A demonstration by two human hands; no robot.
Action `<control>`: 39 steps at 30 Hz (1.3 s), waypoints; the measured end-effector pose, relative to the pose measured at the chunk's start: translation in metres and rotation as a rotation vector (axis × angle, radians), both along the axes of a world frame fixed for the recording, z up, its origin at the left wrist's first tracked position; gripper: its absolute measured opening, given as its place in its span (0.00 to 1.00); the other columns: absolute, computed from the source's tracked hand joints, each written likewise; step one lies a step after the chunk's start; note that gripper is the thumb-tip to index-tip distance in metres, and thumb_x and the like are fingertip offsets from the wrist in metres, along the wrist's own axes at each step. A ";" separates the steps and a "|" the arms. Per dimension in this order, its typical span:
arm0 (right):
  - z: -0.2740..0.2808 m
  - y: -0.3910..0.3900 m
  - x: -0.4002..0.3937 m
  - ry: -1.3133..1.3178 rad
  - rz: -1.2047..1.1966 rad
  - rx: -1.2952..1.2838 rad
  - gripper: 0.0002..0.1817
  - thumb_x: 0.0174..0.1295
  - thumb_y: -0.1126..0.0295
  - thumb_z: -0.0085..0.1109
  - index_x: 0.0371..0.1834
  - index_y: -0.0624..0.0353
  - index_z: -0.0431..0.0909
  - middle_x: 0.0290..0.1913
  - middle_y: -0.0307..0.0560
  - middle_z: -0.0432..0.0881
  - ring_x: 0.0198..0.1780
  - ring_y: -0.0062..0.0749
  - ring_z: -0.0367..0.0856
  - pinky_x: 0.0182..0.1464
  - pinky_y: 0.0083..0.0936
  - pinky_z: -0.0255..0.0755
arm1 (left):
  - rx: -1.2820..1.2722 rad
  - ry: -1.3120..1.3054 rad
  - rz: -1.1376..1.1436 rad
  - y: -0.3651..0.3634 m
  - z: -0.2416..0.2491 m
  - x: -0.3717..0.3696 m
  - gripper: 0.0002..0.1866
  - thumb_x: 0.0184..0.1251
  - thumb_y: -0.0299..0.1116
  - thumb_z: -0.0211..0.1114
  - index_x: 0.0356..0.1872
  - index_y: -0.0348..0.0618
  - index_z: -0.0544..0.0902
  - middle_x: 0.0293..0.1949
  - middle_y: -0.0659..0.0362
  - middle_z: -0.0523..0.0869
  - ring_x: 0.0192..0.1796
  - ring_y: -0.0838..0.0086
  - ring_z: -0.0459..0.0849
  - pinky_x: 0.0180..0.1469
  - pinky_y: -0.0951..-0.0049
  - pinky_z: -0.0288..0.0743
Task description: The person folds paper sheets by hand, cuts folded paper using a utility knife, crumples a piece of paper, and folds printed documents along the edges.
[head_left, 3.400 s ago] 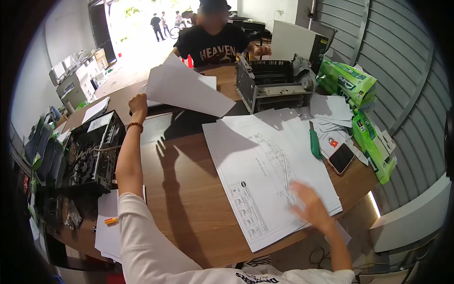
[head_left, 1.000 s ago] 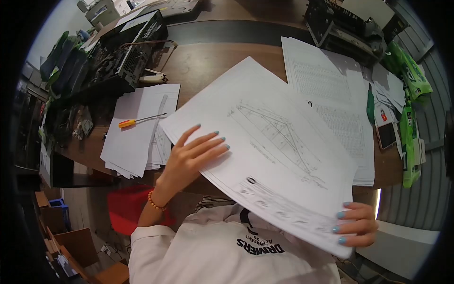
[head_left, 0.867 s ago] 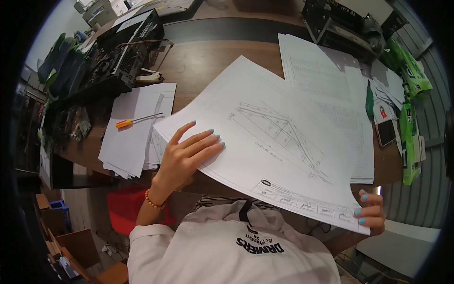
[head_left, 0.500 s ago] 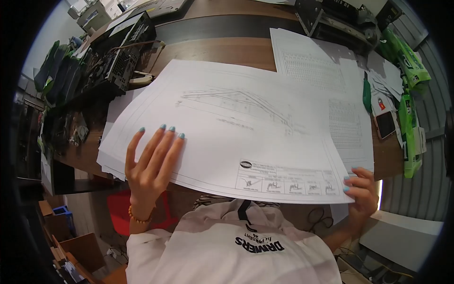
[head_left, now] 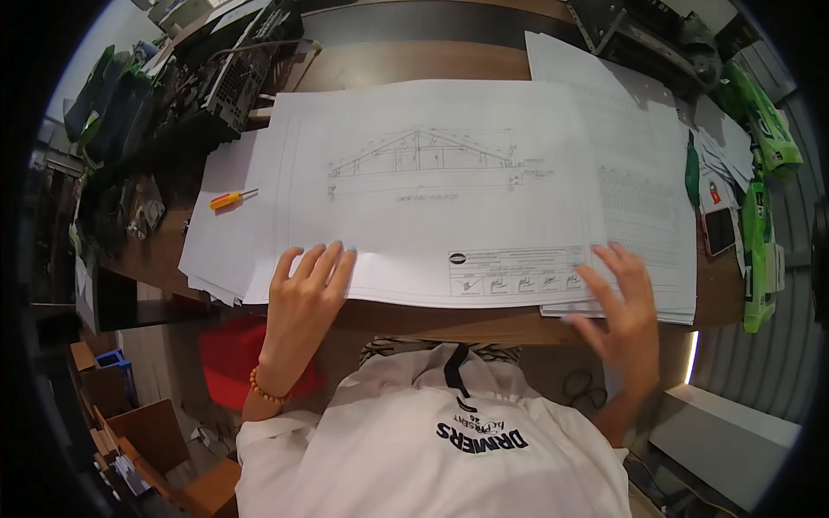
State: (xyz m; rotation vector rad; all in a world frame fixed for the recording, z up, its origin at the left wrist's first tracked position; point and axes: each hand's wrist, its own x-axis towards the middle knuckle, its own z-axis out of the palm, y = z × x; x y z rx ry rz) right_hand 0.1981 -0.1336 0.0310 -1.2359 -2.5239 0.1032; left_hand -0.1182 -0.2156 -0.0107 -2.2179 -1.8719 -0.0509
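Note:
A large drawing sheet [head_left: 397, 229] with a roof truss outline and a signed title block lies in front of me on the desk. My left hand [head_left: 306, 298] rests near its lower left, fingers stretched out on the front edge. Over the title block's right end my right hand [head_left: 623, 315] has its fingers spread, fingertips close to the sheet and holding nothing. Part of the sheet overlaps a stack of printed pages [head_left: 648, 216] on the right. A paper stack [head_left: 220, 250] shows beyond its left side, with a yellow and orange screwdriver [head_left: 229, 200] lying on top.
Opened computer equipment [head_left: 233, 91] stands at the back left, and a dark metal unit [head_left: 643, 43] at the back right. A phone [head_left: 718, 231] and green packets [head_left: 760, 250] lie along the right side. A red stool [head_left: 231, 363] is below the desk.
The drawing sheet has turned straighter, moved away from me and come down flatter, uncovering the screwdriver. My right hand has let go of its corner. My left hand has moved right.

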 end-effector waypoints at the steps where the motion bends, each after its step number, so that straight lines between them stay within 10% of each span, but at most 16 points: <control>1: 0.002 -0.004 -0.009 0.016 0.090 0.015 0.22 0.40 0.78 0.64 0.44 0.57 0.77 0.48 0.48 0.76 0.56 0.42 0.71 0.58 0.38 0.65 | -0.008 -0.006 0.002 0.002 0.000 0.001 0.21 0.42 0.23 0.65 0.44 0.42 0.78 0.46 0.57 0.81 0.48 0.69 0.79 0.53 0.64 0.67; 12: -0.064 0.003 -0.060 0.064 0.405 0.274 0.12 0.43 0.76 0.56 0.33 0.65 0.79 0.39 0.49 0.80 0.43 0.39 0.80 0.45 0.31 0.74 | 0.069 -0.138 -0.034 0.012 -0.011 0.010 0.22 0.43 0.31 0.69 0.45 0.46 0.80 0.50 0.58 0.80 0.52 0.67 0.78 0.54 0.64 0.68; 39: -0.053 0.024 -0.062 0.291 0.186 -0.235 0.05 0.49 0.81 0.56 0.29 0.63 0.73 0.30 0.46 0.74 0.31 0.39 0.74 0.32 0.29 0.69 | -0.024 -0.474 -0.357 0.044 -0.005 -0.004 0.04 0.50 0.26 0.64 0.27 0.43 0.77 0.27 0.62 0.79 0.32 0.71 0.78 0.36 0.73 0.71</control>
